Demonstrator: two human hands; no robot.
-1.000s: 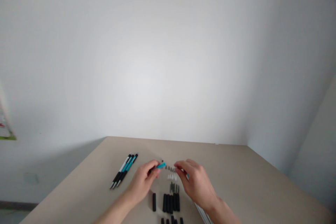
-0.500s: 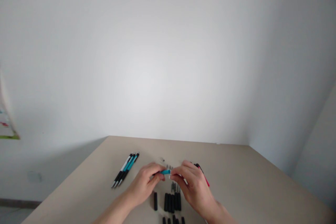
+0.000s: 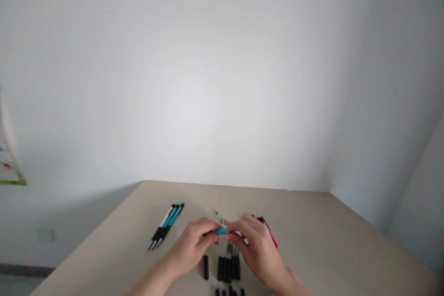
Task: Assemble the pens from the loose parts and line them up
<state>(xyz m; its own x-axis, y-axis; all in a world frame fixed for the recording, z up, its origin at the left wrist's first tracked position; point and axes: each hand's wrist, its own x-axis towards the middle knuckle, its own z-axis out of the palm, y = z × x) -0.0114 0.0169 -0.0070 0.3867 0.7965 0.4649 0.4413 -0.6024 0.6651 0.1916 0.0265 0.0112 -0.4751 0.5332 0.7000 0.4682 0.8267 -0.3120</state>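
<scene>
My left hand (image 3: 195, 243) is closed on a blue pen barrel (image 3: 219, 231), which lies nearly level between my two hands above the table. The fingertips of my right hand (image 3: 252, 243) pinch at the barrel's right end; whether they also hold a small part is hidden. Below my hands lie several black pen grips (image 3: 229, 269) in a row, with a single black grip (image 3: 206, 267) a little to their left. Small metal pen tips (image 3: 230, 249) lie just above that row, partly covered by my right hand.
Three pens (image 3: 166, 225), one white and two blue, lie side by side at the left. A red pen barrel (image 3: 270, 232) and black parts show behind my right hand. A tiny shiny piece (image 3: 216, 212) lies farther back. The table (image 3: 312, 222) meets a white wall.
My right fingertips have closed up to the barrel's right end, where a gap and a small whitish bit showed before. The barrel has dipped slightly.
</scene>
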